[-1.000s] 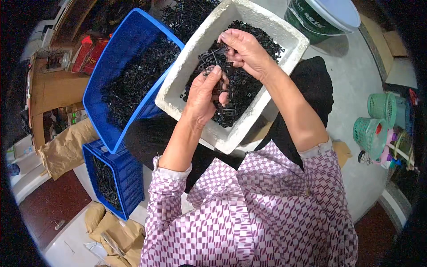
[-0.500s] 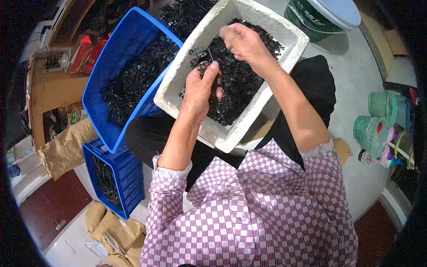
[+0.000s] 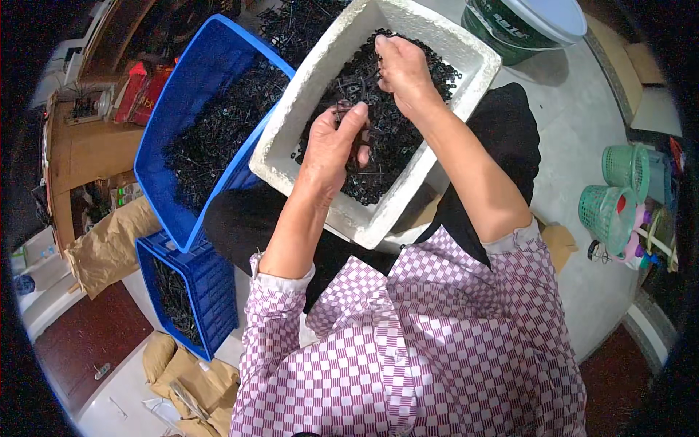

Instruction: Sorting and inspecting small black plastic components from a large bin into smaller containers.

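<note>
Black parts (image 3: 397, 149) fill the foam box (image 3: 362, 224) beneath both hands. The left hand (image 3: 331, 149) curls round a few, thumb on top; the right hand (image 3: 404, 69) has thumb and forefinger together, but whether they grip a part I cannot tell. The parts look light, stiff and probably snag-prone, best pinched singly by an edge. Left of the hands stand a blue bin (image 3: 156, 124) and a crate (image 3: 218, 291); beyond the right, a bucket (image 3: 495, 33) on pale floor (image 3: 564, 167); farther right, green baskets (image 3: 608, 215).
</note>
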The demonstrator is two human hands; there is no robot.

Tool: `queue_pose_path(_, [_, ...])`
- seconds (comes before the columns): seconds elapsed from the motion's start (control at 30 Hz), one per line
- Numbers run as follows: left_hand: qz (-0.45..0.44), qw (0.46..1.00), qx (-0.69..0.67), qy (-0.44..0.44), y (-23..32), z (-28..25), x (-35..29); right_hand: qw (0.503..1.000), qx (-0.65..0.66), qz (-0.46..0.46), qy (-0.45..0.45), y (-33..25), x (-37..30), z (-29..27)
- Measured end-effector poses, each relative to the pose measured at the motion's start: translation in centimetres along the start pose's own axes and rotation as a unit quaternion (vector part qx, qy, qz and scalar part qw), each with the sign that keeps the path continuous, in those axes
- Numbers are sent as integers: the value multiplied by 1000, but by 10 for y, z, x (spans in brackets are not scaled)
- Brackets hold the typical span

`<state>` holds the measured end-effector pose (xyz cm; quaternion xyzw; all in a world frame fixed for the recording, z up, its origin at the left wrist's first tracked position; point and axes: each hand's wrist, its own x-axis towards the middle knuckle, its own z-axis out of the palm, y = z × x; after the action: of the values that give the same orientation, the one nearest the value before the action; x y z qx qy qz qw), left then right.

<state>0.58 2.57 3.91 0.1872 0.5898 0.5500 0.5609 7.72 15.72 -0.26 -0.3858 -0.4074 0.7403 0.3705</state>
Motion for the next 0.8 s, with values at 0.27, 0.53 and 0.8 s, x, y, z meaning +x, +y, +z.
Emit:
queue_pose_path(0.27, [-3, 999, -41, 7, -1, -6, -5, 995, 48, 60, -63, -8, 5, -11])
queue_pose_path(0.53, [43, 993, -86, 70, 3, -9, 5, 944, 47, 110, -308, -2, -20, 3])
queue_pose_path(0.8, [4, 996, -79, 37, -1, -6, 7, 939, -286, -134, -137, 27, 5, -5])
